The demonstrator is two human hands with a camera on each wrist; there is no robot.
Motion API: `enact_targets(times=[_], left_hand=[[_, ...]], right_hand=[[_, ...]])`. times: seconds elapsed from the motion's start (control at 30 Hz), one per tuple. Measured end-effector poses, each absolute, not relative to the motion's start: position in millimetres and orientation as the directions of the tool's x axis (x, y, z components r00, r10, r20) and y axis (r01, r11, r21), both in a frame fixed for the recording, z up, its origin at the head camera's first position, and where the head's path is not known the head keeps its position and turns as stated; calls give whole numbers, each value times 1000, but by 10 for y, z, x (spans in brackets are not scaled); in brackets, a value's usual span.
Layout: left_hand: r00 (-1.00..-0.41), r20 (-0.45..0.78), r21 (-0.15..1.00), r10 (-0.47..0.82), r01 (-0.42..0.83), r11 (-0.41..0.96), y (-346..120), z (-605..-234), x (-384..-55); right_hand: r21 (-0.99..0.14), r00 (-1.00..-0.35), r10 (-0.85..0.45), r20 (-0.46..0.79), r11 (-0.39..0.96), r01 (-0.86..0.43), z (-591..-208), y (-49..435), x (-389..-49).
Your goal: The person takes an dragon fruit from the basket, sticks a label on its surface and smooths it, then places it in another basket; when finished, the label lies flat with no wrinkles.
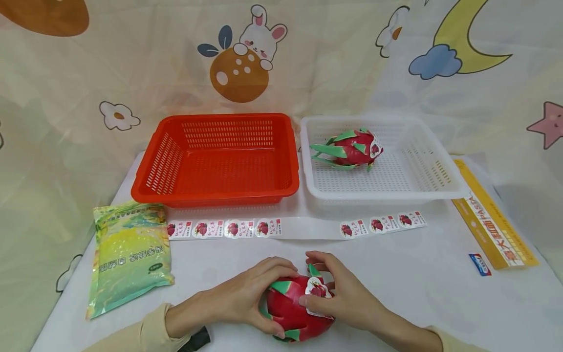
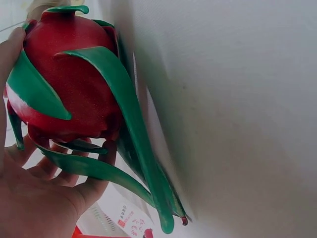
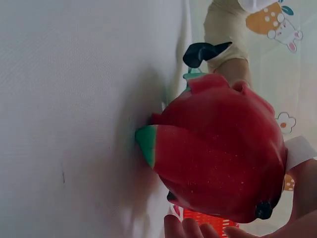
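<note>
A red dragon fruit (image 1: 288, 303) with green-tipped scales lies on its side at the table's near edge, between both hands. My left hand (image 1: 239, 293) grips its leafy end, thumb low and fingers over the top. Long green leaves (image 2: 119, 94) trail from that end in the left wrist view. At the other end, my right hand (image 1: 349, 296) curls about the fruit, its thumb pressing a white printed sticker (image 1: 316, 287) against the skin. From the right wrist, the sticker (image 3: 299, 151) shows edge-on beside the thumb; part of it is hidden.
Behind stand a red basket (image 1: 228, 198) and a white basket (image 1: 387, 194) holding another stickered dragon fruit (image 1: 354, 149). A sticker strip (image 1: 308, 229) runs before them. A green-yellow bag (image 1: 132, 259) lies left; a yellow pasta packet (image 1: 497, 220) and small blue packet (image 1: 480, 264) lie right.
</note>
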State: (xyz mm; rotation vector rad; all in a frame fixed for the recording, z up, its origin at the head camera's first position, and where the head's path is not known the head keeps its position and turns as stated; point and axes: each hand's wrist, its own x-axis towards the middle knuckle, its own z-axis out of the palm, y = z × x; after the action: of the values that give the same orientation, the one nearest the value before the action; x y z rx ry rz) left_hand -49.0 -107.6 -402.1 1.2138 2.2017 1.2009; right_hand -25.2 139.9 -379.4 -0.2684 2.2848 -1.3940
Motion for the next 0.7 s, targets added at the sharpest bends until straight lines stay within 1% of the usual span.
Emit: enact_targets(times=[0.17,0.27,0.37,0.53,0.7], left_hand=[[-584,56,829,810,479,288,-1072,-4016,-502],[-593,34,838,805,455,300,-1077,-4017,-508],[-596,31,837,802,454,304,-1081,-4020,-510],[-592,43,835,805,464,296,-1082,-4024,-511],[-596,7,862,803,411,297,-1081,-4026,-503]], right_hand=[[-873,-877,-373,-303,479,97,-3773,1422,-246],[-884,-854,-395,-339,443,146,-3772,1467,-230],[-896,-830,-432,-354,412,167,-3793,1495,-188],[-903,-821,-446,-356,390,180,-3829,1527,-124],[-900,-780,-465,-419,329,287,-3847,1641,-136]])
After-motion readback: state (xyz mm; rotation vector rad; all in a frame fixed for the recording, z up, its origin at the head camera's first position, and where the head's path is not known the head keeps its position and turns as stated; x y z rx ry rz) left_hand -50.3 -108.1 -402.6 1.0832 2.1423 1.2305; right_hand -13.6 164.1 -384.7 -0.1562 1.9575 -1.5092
